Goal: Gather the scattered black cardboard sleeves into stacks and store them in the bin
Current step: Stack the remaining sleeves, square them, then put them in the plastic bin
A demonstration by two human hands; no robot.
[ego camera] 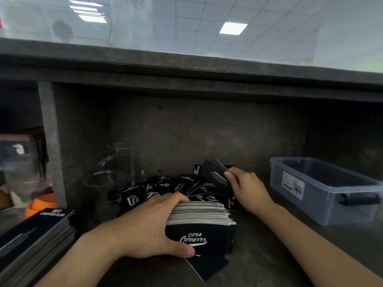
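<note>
Dark grey worktop [269, 255] carries all our things. Our left hand [145, 222] closes its grip around a thick stack of sleeves [199, 230], and our right hand [246, 189] pinches a few sleeves [215, 175] just above the scattered pile [165, 187]. At the right stands the clear bin [323, 195], apart from both hands.

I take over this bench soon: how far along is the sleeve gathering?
Done: a finished stack lies lower left. In hand: the left hand grips a thick stack, the right hand pinches a few sleeves. Left: the scattered pile behind them, and no stack shows in the bin yet.
</note>
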